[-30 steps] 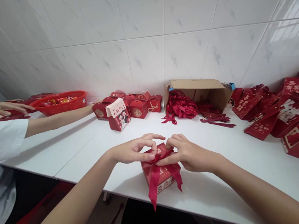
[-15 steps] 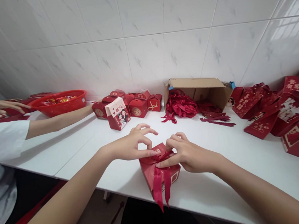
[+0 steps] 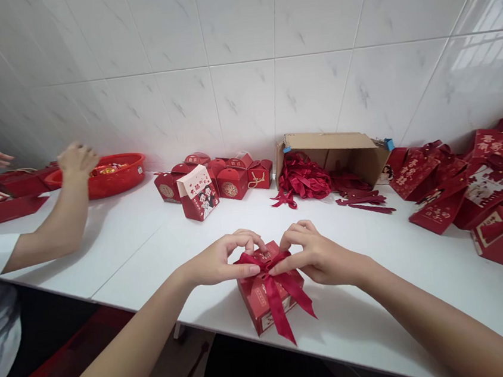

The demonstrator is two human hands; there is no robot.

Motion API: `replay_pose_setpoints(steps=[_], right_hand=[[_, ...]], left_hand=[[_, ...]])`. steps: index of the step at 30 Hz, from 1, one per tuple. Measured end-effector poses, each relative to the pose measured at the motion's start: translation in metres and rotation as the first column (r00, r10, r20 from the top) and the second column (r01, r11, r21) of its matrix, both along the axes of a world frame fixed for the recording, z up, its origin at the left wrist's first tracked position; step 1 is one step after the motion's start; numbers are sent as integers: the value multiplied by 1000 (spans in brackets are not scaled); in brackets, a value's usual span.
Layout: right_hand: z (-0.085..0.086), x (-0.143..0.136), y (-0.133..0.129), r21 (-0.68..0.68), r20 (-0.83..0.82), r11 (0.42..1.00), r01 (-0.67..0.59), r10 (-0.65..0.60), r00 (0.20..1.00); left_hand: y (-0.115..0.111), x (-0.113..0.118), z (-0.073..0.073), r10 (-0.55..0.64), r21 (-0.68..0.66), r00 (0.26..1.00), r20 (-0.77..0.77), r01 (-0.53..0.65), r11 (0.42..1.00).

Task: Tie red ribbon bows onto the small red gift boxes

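A red gift box (image 3: 260,301) stands near the table's front edge, a dark red ribbon (image 3: 279,311) tied in a bow across its top. The ribbon's two tails hang down over the side facing me. My left hand (image 3: 228,257) pinches the bow's left loop, its thumb close to the knot. From the other side my right hand (image 3: 315,257) grips the ribbon by the right loop, forefinger at the knot. Fingers partly cover the top of the box.
Behind sit several small red boxes (image 3: 233,181) and a cardboard box (image 3: 331,138) spilling loose ribbons (image 3: 304,177). Finished-looking red boxes (image 3: 437,208) crowd the right. At left, a co-worker's hand (image 3: 76,159) reaches over a red basin (image 3: 124,176) of sweets.
Both loops of the bow now show, and its tails have spread. My left hand has closed onto the ribbon. The co-worker's arm has moved from the small boxes to the basin.
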State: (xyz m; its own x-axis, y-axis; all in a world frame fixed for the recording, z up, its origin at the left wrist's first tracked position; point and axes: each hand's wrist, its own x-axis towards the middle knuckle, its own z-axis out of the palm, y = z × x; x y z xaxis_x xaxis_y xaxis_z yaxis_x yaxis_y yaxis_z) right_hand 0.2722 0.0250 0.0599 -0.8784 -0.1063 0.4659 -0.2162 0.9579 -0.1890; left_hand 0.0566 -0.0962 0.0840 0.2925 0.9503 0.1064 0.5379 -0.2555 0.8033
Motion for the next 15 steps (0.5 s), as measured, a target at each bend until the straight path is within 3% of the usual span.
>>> replay_pose_setpoints(steps=[5, 15], right_hand=[[0, -1, 1, -236, -47, 971, 49, -62, 997], [1, -4, -4, -561, -75, 827, 45, -105, 992]], left_hand=[[-9, 11, -11, 95, -67, 970, 222, -82, 994], [-10, 39, -21, 415, -56, 875, 247, -415, 908]])
